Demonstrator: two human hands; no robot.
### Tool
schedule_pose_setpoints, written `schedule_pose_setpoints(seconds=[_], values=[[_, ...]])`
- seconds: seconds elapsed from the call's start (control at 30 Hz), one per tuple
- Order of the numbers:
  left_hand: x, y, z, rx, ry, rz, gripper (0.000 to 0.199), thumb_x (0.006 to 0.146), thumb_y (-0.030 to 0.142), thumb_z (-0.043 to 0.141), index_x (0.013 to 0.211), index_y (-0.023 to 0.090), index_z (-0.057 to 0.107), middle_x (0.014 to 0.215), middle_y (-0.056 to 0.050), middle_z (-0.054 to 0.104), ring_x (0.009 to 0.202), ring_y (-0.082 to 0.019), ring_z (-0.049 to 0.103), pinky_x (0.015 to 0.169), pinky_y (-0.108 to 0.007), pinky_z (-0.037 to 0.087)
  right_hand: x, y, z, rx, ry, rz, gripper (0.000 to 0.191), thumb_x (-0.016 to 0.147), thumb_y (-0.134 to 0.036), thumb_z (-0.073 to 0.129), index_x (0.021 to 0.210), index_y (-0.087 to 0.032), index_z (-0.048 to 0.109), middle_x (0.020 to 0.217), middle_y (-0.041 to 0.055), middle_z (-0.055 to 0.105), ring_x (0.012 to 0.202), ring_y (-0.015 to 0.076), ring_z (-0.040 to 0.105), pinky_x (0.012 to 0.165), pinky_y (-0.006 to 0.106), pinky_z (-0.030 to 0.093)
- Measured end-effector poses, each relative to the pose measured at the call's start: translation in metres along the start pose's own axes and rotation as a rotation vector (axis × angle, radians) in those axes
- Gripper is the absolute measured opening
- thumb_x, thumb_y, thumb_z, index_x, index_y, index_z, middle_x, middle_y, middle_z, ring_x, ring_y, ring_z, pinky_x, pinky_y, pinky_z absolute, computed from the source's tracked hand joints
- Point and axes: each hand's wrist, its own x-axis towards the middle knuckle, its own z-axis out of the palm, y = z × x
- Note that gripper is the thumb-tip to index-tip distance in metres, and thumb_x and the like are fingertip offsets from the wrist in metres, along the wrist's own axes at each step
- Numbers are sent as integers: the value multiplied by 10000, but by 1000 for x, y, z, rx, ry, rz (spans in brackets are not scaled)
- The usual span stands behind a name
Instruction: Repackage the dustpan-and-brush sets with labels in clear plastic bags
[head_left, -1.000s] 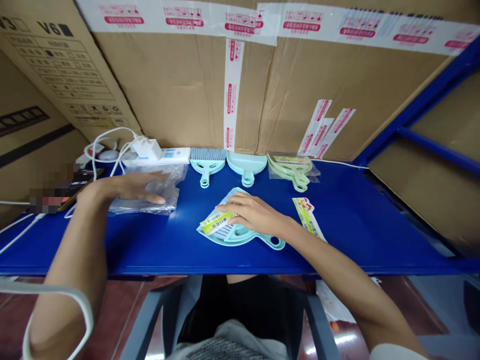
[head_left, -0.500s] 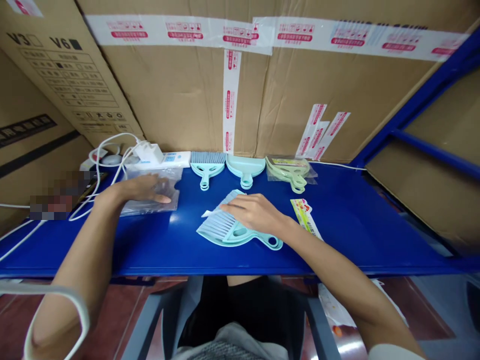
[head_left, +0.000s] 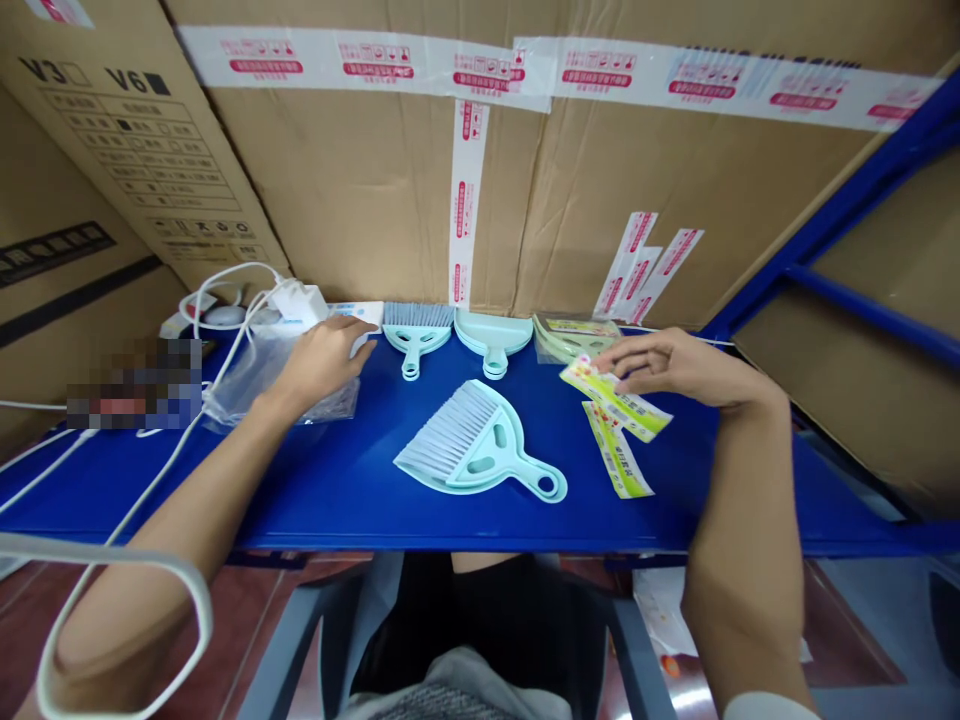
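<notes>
My right hand (head_left: 664,368) pinches one end of a printed yellow-green label card (head_left: 626,400). Below it, partly overlapped, a second label card (head_left: 619,455) lies on the blue table. My left hand (head_left: 326,355) is over the clear plastic bags (head_left: 259,375) at the left, fingers bent; whether it holds anything is hidden. In the middle, a light blue brush (head_left: 457,440) rests on a matching dustpan (head_left: 517,420), handles pointing right. Behind stand a blue brush set (head_left: 415,335), blue dustpans (head_left: 493,335) and a bagged green set (head_left: 570,340).
A white power strip (head_left: 360,312) and charger (head_left: 300,300) with tangled white cables sit at the back left. A cardboard wall (head_left: 360,200) rises behind the blue table (head_left: 337,500). One white cable loops over my left forearm.
My right hand has left the brush and dustpan and moved right, now with a label card. My left hand has shifted right and lifted from flat on the bags.
</notes>
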Motion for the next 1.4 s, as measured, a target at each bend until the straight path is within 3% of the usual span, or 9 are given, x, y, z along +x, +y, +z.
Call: schedule_pose_setpoints(seconds=[0.1,0.27,0.43,0.63,0.77,0.9,1.03,1.3,1.4], values=[[-1,12,-2,-13,25,21,537,1023,410,403,1332,141,751,1371,-178,718,1294,-390,651,1112,-491,501,-8,4,-7,-34,-119,54,424,705,-488,962,1031,-231,879,1095,134,820,864,251,783,682,335,659],[0,12,1,-20,53,57,476,1027,379,422,1262,171,780,1307,-151,752,1253,-365,672,1088,-475,511,-17,2,-2,-71,-112,42,433,735,-569,927,1020,-246,879,1131,139,811,961,273,786,765,364,672],[1,9,3,-1,108,112,421,1020,344,448,1190,180,797,1244,-136,780,1177,-347,708,1025,-473,549,-49,17,24,-124,143,72,406,798,-601,882,1041,-276,862,1331,133,757,1156,321,740,888,416,648],[1,9,7,4,135,182,412,1025,330,451,1152,163,805,1182,-145,796,1105,-349,735,974,-496,579,-81,46,55,-312,350,264,504,864,-602,775,1193,-222,805,1258,143,751,1023,308,756,867,448,639],[1,9,8,5,133,187,408,1026,335,456,1149,168,808,1189,-145,793,1103,-346,737,991,-499,574,-77,36,85,-669,473,410,429,1003,-456,611,1313,-195,751,1269,170,722,1033,310,738,892,465,612],[1,10,7,0,131,195,403,1021,326,461,1144,163,808,1173,-149,794,1104,-352,736,978,-502,574,-59,11,120,-903,358,605,641,1031,-513,605,1561,-162,529,1346,225,679,1233,406,651,866,490,597],[0,11,8,19,133,204,397,1021,321,464,1132,160,809,1181,-150,794,1076,-354,743,950,-503,579,-46,2,133,-981,346,722,652,1065,-450,551,1603,-105,423,1349,244,666,1322,413,581,845,454,585],[0,11,8,29,135,228,402,1035,328,447,1137,162,800,1172,-137,797,1075,-342,746,964,-494,566,-40,12,129,-1038,390,649,554,1077,-367,513,1539,-61,508,1343,240,680,1286,395,605,825,431,586],[0,11,7,17,129,222,398,1034,329,445,1131,168,797,1166,-138,795,1087,-337,741,968,-492,562,-45,9,133,-1040,483,590,548,1081,-387,507,1512,-51,548,1320,247,695,1251,416,621,822,471,598]])
